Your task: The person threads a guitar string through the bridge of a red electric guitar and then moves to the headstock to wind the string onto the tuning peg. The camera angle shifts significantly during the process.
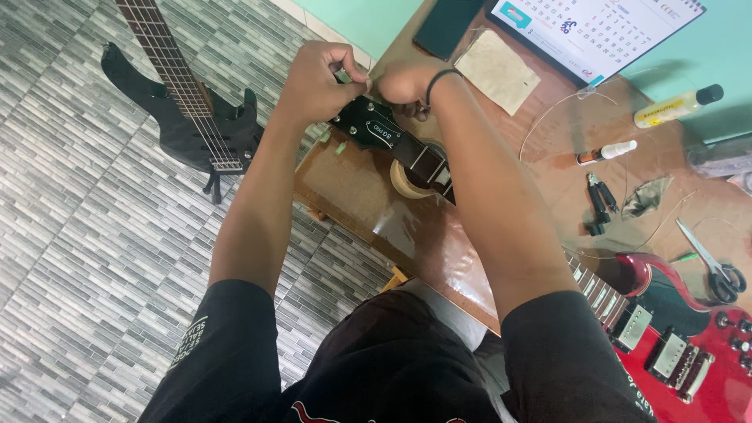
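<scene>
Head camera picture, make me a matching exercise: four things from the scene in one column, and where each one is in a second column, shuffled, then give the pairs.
Things:
1. black bass guitar
2. scissors
3. roll of tape
4. black wristband

Places:
A. under the neck of the red guitar
B. on the right wrist
C. upright on a stand on the tiled floor
D. on the table near the red guitar's body

Pairs: 1-C, 2-D, 3-A, 4-B
</scene>
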